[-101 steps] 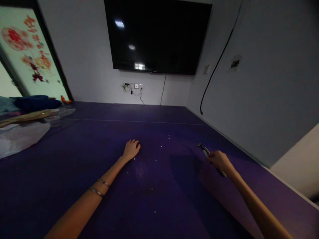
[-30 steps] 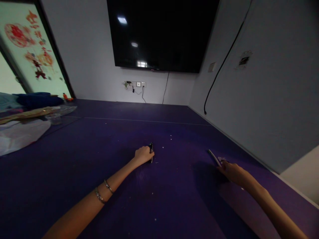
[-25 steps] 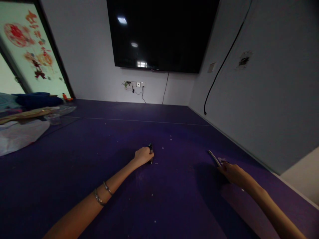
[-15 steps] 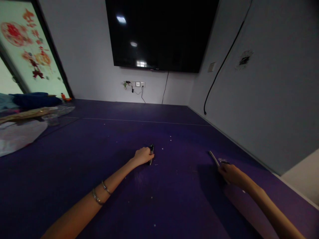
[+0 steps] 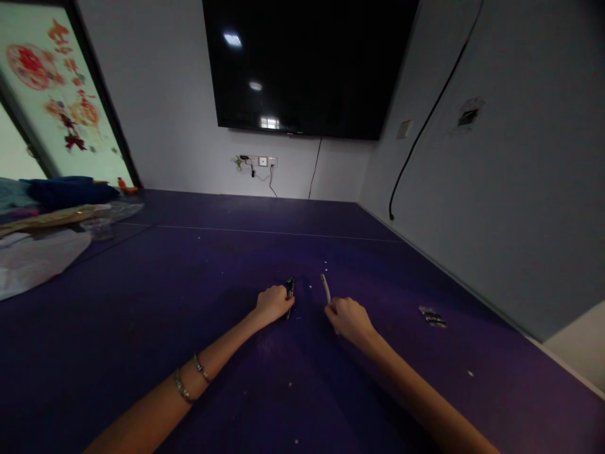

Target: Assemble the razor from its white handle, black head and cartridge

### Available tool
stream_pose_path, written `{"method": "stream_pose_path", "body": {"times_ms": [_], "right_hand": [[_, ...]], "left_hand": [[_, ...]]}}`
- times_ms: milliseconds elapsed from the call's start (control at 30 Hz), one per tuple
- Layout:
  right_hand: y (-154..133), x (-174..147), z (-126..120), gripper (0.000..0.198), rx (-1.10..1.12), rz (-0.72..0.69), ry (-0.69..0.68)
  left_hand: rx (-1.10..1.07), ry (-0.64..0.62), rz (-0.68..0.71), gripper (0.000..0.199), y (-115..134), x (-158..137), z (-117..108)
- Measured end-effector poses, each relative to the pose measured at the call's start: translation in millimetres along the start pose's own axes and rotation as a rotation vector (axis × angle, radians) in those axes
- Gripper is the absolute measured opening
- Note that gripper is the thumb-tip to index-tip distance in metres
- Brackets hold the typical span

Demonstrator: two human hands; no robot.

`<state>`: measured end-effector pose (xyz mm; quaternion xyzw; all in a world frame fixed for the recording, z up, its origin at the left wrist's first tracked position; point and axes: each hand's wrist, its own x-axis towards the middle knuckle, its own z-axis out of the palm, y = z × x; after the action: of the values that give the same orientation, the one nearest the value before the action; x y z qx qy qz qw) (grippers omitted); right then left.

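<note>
My left hand [image 5: 273, 303] is closed around a small dark object with a shiny metallic edge [image 5: 290, 289]; fingers cover most of it, so its kind is unclear. It is held low at the purple surface [image 5: 246, 378]. To its right, my right hand [image 5: 348, 320] grips a slim pale stick [image 5: 326, 289] that points away from me, its far end darker. The stick's lower part is hidden in the fist. The two hands are a short gap apart. A small clear packet with dark strips [image 5: 432, 317] lies flat, right of my right hand.
Small white bits [image 5: 326, 266] are scattered over the surface. At the far left lie a white plastic sheet [image 5: 42, 261] and dark blue cloth [image 5: 70, 190]. A black cable [image 5: 423, 123] hangs down the right wall. A large television [image 5: 307, 69] is mounted ahead.
My right hand has moved left with the pale stick, from beside the clear packet to near my left hand. The packet now shows fully. My left hand keeps its place and hold.
</note>
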<state>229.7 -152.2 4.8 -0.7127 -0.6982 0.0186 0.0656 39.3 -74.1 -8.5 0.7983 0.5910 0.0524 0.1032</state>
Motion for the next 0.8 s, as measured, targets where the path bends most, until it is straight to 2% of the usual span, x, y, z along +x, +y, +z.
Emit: {"method": "stream_pose_path", "body": {"times_ms": [100,233,400,633,800], "right_hand": [[-26,4,6,0.038,-0.019,-0.024,-0.012],[-41,6,12,0.037,-0.008,-0.038,-0.007],[-46,9,16,0.037,-0.009,-0.063,0.004],[-53,8,14,0.036,-0.020,-0.022,0.002],[-55,9,18,0.037,-0.018,-0.074,0.018]], "left_hand": [[0.002,0.012,-0.009,0.034,1,0,1],[0.009,0.024,0.002,0.032,0,0,3],[0.017,0.003,-0.011,0.032,1,-1,2],[0.024,0.006,0.001,0.032,1,-3,1],[0.018,0.006,0.008,0.032,1,-3,1]]}}
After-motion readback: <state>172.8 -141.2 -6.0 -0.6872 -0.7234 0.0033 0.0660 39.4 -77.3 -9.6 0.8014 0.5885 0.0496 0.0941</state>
